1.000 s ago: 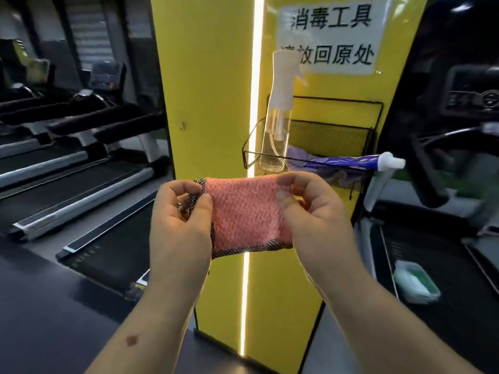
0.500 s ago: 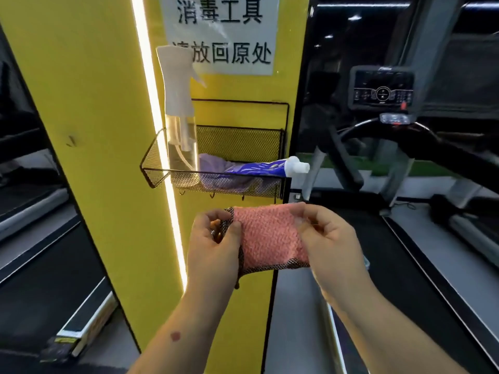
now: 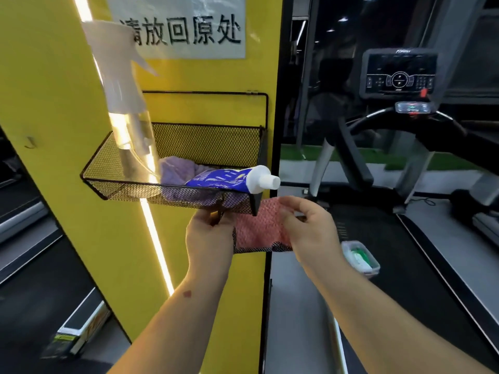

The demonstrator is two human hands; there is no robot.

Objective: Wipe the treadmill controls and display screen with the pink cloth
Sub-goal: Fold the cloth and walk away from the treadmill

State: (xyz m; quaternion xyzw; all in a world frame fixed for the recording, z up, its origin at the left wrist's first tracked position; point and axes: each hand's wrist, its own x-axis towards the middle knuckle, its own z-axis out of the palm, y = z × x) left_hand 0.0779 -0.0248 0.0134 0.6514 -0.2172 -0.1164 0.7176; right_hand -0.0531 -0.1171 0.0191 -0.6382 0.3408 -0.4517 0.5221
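Ideally, both hands, left [image 3: 209,233] & right [image 3: 310,233], pinching pink cloth [image 3: 259,228] edges, fold it flat before approaching treadmill console [image 3: 399,72].

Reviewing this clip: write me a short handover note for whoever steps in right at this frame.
Left hand: pinching the left edge of the pink cloth.
Right hand: holding its right edge, cloth spread between both hands, just below the wire basket on the yellow pillar.
Treadmill console: ahead to the right, well out of reach.
Done: cloth in hand.
Left: step up to the console, wipe controls and screen.
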